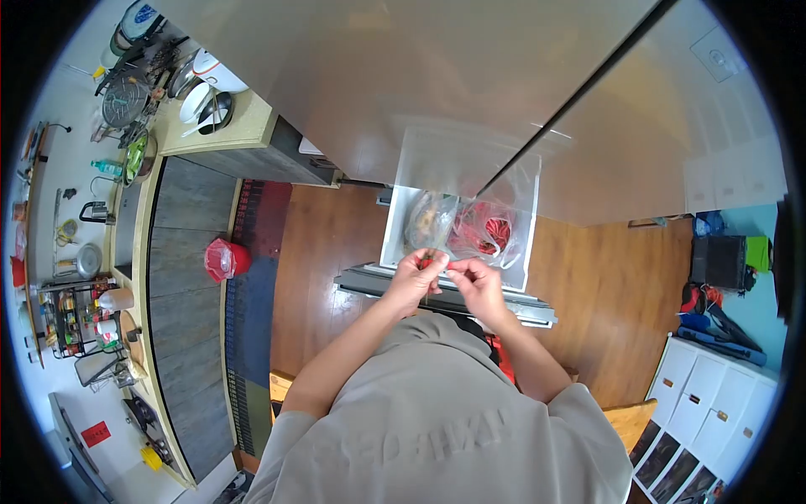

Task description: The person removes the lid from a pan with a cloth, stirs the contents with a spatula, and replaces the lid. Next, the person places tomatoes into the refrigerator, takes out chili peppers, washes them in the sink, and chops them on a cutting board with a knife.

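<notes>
My left hand [413, 281] and my right hand [478, 290] are close together over the front edge of an open drawer [392, 227]. The fingers of both are pinched around a small red thing [447, 266], too small to identify, that spans the gap between them. Beneath and beyond my hands, the drawer holds a clear plastic bag with pale brown contents [430, 220] on its left side. A second clear bag with red contents [495, 231] lies on its right side.
Tall fridge doors [470, 76] stand above the drawer. A red bin [238, 259] with a plastic liner is on the left, by the counter cabinets [189, 311]. Dishes [206, 105] crowd the counter at upper left. White cabinets [714, 399] stand at lower right.
</notes>
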`<action>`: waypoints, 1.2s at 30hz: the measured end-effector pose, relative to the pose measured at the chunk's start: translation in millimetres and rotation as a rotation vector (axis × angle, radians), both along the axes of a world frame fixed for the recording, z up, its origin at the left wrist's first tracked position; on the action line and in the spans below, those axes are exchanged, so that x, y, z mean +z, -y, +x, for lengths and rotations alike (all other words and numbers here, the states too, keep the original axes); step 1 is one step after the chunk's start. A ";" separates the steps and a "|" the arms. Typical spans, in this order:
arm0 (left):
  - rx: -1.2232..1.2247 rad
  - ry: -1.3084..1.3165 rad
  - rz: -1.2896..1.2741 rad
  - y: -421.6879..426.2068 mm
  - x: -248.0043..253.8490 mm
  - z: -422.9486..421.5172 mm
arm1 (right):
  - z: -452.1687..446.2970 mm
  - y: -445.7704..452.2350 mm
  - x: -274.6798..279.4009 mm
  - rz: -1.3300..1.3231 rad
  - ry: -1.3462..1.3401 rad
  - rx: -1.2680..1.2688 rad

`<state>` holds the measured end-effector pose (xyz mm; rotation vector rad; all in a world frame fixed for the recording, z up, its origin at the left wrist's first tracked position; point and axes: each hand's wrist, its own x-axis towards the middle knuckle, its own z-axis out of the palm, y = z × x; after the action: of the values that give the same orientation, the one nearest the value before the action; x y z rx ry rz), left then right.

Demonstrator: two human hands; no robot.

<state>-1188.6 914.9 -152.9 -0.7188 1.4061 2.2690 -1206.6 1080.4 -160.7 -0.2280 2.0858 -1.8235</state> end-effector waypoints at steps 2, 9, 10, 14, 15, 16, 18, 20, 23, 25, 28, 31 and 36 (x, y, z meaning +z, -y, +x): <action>0.023 -0.045 0.026 -4.2 -6.8 -2.3 | 2.1 10.7 -10.3 -0.058 0.049 -0.013; 0.266 0.130 0.256 41.8 -36.9 6.0 | 58.1 -36.3 -48.4 0.686 0.080 0.268; 0.331 0.119 0.357 53.9 -49.3 11.9 | 71.3 -43.2 -65.5 0.686 0.083 0.273; 0.389 0.114 0.349 78.3 -45.0 23.0 | 84.8 -46.1 -108.5 0.767 0.180 0.385; 0.392 0.120 0.331 79.7 -41.0 23.1 | 77.6 -40.0 -95.6 0.868 0.161 0.399; 0.382 0.122 0.340 81.3 -37.2 24.6 | 66.6 -33.2 -74.9 0.877 0.166 0.389; 0.381 0.109 0.296 84.7 -30.2 31.2 | 32.4 -18.8 -38.7 1.069 0.006 0.416; 0.368 0.099 0.303 86.3 -28.2 35.2 | -9.1 -21.8 -85.6 0.902 -0.586 0.340; 0.388 0.109 0.279 84.7 -26.8 44.1 | -71.9 -10.0 -89.7 1.317 -0.757 0.315; 0.417 0.110 0.259 85.8 -14.1 52.7 | -85.2 -24.1 -118.1 1.412 -0.329 0.204; 0.490 0.119 0.246 94.3 -11.4 71.6 | -65.8 -59.5 -214.8 1.182 0.080 -0.041; 0.581 0.122 0.241 99.6 -11.5 86.7 | -53.5 -68.7 -248.9 1.167 0.064 0.113; 0.606 0.132 0.246 99.6 -4.4 87.8 | -66.4 -77.7 -218.6 1.079 0.089 0.084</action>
<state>-1100.8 815.3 -157.3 -1.3177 0.9003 2.7047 -1273.0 1158.1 -379.3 0.0571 2.5901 -0.4621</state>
